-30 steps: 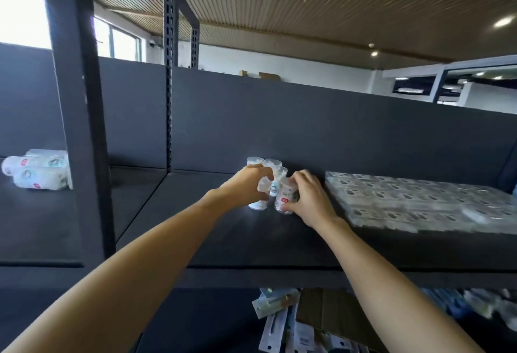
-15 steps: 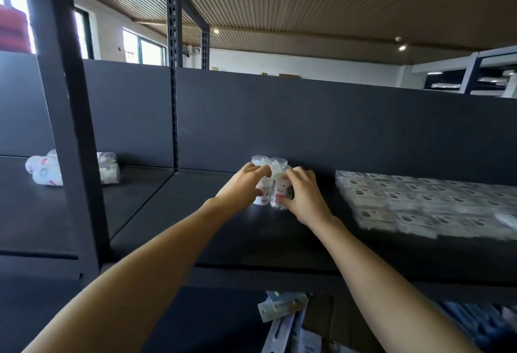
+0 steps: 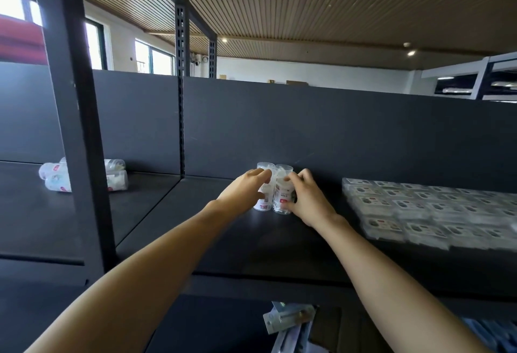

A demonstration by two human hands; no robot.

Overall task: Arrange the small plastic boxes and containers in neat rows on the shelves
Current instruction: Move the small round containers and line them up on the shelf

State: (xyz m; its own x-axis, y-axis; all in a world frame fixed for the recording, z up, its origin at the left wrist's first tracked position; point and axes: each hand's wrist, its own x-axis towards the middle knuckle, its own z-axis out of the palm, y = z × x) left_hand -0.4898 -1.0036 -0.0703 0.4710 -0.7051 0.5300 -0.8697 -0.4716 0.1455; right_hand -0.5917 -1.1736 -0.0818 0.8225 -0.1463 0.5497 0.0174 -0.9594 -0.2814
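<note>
A small cluster of clear plastic cylinder containers [image 3: 275,184] with white contents and red labels stands upright on the dark shelf [image 3: 212,229], close to its back panel. My left hand [image 3: 246,191] wraps the cluster's left side, fingers curled over a container. My right hand [image 3: 306,198] grips its right side, thumb low at the front. Both hands hide the containers' sides and any behind them. Flat clear plastic boxes [image 3: 430,210] lie in rows on the same shelf to the right.
Several more cylinder containers [image 3: 57,177] lie on their sides on the neighbouring shelf bay at left, partly behind a dark upright post [image 3: 75,117]. Packaged goods [image 3: 291,322] show on the lower shelf. A dark back panel [image 3: 335,128] closes the shelf.
Both hands pushed the container cluster further back toward the panel and stood the tilted containers upright. The camera shifted slightly right and up.
</note>
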